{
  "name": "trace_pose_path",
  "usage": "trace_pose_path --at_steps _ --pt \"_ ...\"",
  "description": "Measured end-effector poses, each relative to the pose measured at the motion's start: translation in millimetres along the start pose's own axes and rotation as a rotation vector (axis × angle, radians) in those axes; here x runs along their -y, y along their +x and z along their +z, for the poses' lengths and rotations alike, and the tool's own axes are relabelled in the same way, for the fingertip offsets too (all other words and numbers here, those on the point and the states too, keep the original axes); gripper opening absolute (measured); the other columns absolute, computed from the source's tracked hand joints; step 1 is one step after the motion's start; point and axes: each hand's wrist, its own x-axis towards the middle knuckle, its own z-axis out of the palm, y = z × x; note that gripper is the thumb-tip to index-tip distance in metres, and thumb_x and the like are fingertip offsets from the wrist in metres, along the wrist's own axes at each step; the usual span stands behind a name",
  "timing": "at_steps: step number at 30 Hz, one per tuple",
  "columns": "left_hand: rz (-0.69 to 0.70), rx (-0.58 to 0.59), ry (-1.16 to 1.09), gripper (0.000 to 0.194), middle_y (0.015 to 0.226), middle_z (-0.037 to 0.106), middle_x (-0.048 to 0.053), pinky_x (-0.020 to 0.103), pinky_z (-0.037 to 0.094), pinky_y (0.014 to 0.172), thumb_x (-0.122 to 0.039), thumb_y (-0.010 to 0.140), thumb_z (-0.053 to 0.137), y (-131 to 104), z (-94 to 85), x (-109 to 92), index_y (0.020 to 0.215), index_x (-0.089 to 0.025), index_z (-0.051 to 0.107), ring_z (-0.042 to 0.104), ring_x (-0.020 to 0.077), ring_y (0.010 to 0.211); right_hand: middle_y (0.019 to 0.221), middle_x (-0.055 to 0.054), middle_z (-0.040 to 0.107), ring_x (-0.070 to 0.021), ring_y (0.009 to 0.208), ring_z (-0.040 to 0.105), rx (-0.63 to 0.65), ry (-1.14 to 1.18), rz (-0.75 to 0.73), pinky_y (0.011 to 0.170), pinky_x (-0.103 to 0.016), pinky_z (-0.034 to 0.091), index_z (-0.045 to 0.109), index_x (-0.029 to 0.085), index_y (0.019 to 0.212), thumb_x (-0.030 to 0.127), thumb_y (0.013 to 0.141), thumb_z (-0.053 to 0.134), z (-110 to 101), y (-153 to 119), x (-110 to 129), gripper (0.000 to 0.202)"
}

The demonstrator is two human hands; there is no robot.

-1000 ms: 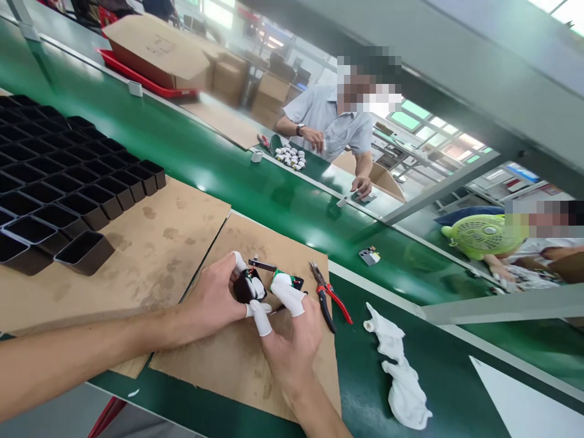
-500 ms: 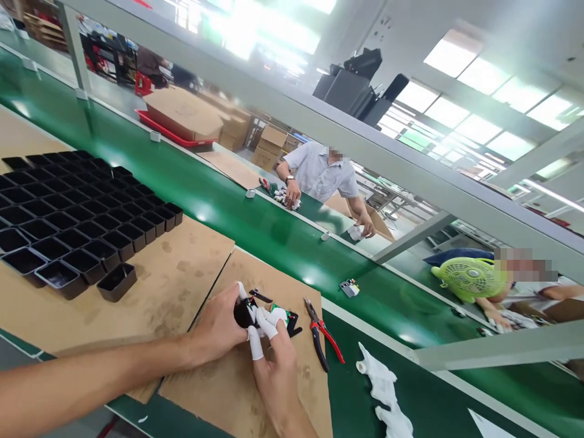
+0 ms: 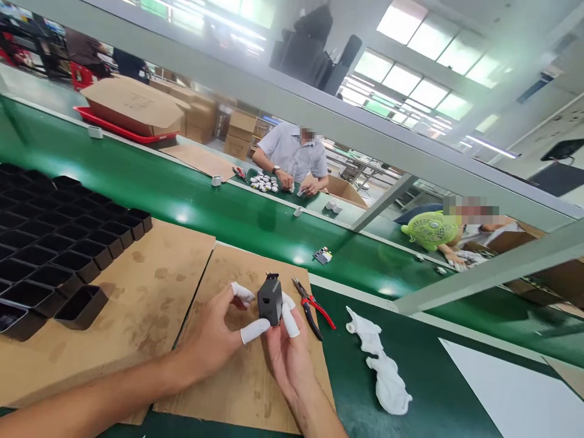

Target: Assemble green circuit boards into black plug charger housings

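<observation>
A black plug-in power adapter (image 3: 270, 301) stands upright over the cardboard sheet, showing a small slot on its near face and a dark part on top. My right hand (image 3: 289, 340) grips it from the right, with white covers on its fingers. To its left is my left hand (image 3: 223, 328), thumb and fingers spread apart. The left thumb tip is at the adapter's lower edge; whether it touches I cannot tell. Just right of my right hand lie red-and-black pliers (image 3: 314, 309) on the cardboard (image 3: 246, 389).
Rows of black open-topped housings (image 3: 82, 307) stand at left. White cloth gloves (image 3: 387, 383) and a white sheet (image 3: 524, 389) lie at right. A green conveyor (image 3: 255, 225) runs behind, carrying a small part (image 3: 322, 255). Co-workers sit beyond, near a green fan (image 3: 431, 230).
My left hand has loosened from the black housing, which is now in my right hand, turned upright. The loose green board is no longer visible. The view has shifted.
</observation>
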Motion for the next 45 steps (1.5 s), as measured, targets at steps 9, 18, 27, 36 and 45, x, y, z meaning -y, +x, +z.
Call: trace_pose_path --at_steps 9,18,27,36,45 --pt "-0.093 0.162 -0.407 0.049 0.141 0.081 0.01 0.049 0.055 0.124 -0.048 0.09 0.095 3 17.3 -23 0.129 -0.025 0.075 0.074 0.0314 0.135 0.12 -0.006 0.086 -0.0289 0.103 0.08 0.095 0.128 0.128 0.09 -0.045 0.068 0.082 0.032 0.126 0.074 0.101 0.075 5 -16 18 0.049" --pt "-0.355 0.016 -0.429 0.068 0.12 0.086 0.011 0.047 0.069 0.1 -0.051 0.066 0.108 3 21.6 -42 0.116 -0.022 0.073 0.083 0.033 0.113 0.119 -0.007 0.083 -0.021 0.084 0.075 0.016 -0.07 0.063 0.068 -0.032 0.06 0.075 0.025 0.122 0.06 0.105 0.074 6 -19 7 0.039" --pt "-0.479 -0.062 -0.427 0.072 0.107 0.084 0.005 0.033 0.065 0.091 -0.031 0.042 0.115 7 7.2 -18 0.101 -0.021 0.075 0.077 0.0217 0.094 0.093 -0.004 0.07 -0.0261 0.09 0.06 0.254 -0.764 -0.183 0.09 -0.044 0.051 0.079 0.026 0.098 0.023 0.095 0.07 -46 19 44 0.009" --pt "-0.603 -0.084 -0.394 0.065 0.098 0.081 0.003 0.028 0.062 0.081 -0.032 0.043 0.114 7 -1.2 4 0.089 -0.02 0.069 0.073 0.019 0.089 0.122 -0.01 0.07 -0.0356 0.118 0.065 0.574 -1.15 -0.036 0.104 -0.055 0.054 0.075 0.026 0.112 0.021 0.103 0.071 -84 32 46 0.011" --pt "-0.531 -0.149 -0.358 0.069 0.099 0.08 0.001 0.026 0.064 0.082 -0.03 0.045 0.113 10 -6.6 14 0.096 -0.02 0.067 0.075 0.0164 0.089 0.111 -0.006 0.071 -0.0287 0.108 0.067 0.633 -1.18 0.061 0.095 -0.046 0.054 0.064 0.024 0.104 0.009 0.105 0.063 -67 27 46 0.015"
